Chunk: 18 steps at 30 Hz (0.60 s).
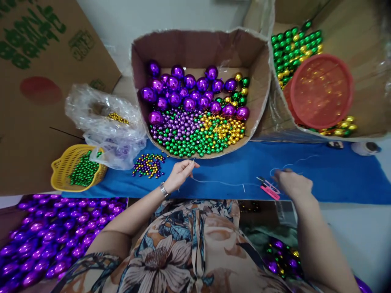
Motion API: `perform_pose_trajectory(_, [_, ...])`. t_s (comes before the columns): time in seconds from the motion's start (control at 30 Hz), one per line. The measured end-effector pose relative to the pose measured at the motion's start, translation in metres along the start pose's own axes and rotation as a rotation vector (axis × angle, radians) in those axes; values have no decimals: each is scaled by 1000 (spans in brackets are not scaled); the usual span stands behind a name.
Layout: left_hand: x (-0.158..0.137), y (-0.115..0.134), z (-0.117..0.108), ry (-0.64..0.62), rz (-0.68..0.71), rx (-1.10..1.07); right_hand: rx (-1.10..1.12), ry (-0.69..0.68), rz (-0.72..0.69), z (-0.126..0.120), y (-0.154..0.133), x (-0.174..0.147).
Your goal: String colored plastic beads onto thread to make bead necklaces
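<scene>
My left hand [181,175], with a metal watch at its wrist, pinches one end of a thin white string [218,183] by the near rim of the middle cardboard box [262,101]. From there the string runs right across the blue cloth [214,193]. My right hand [295,185] is closed and slightly blurred, and loops of string show at its fingertips. Just left of it lies a pair of pink-handled thread snips [270,191]. Large purple balls [189,103] and small purple, green and gold beads [195,134] lie inside the box.
A yellow basket [59,171] of green beads, loose beads [148,166] and a clear plastic bag [91,106] are at left. The right box holds a red tub [322,91] and green and gold balls. Purple balls [55,236] fill the lower left.
</scene>
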<state>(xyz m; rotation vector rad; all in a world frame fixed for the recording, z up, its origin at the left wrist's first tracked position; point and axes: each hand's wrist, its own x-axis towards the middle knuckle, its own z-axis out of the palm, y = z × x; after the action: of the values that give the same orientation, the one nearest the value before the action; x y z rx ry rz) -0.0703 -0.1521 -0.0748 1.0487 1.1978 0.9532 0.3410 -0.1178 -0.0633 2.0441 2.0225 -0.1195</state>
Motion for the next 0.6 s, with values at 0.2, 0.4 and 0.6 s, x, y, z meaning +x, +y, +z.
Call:
perform_pose_trajectory(0.2, [-4,-6,12,-43,-128,-23,248,379,-230,-68,-126,40])
perform_pose_trajectory(0.4, [-12,-10,17,-30,-152,-8,220,255,-167,-92,-194,135])
perform_pose_trajectory(0.6, [-20,-18,18,-42,-172,40,151,160,-121,-101,-236,160])
